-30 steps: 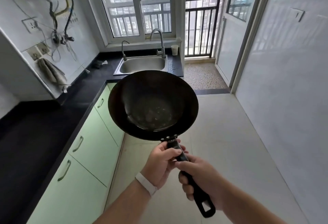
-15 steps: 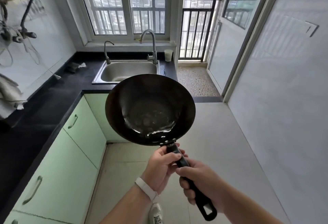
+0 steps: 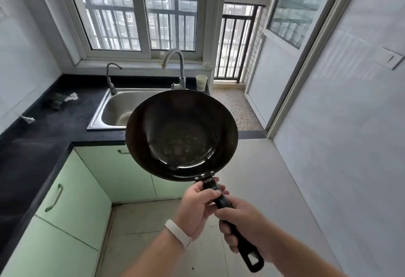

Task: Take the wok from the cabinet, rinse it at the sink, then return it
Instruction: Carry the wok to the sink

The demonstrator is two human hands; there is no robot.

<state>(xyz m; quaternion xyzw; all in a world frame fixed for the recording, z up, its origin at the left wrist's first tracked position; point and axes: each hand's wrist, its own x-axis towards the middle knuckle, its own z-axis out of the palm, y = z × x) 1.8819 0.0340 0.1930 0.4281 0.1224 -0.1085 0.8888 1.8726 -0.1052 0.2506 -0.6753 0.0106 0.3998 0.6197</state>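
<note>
You hold the wok point(image 3: 182, 136) out ahead of both hands by its black handle point(image 3: 221, 199), your left hand point(image 3: 197, 208) curled round the end nearest the bowl and your right hand point(image 3: 243, 224) wrapped lower down, 2 grips likely sharing its weight short of the sink point(image 3: 105, 112) beyond.

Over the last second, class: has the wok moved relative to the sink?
Yes. The wok has come closer to the sink; its far rim now covers the basin's right side.
</note>
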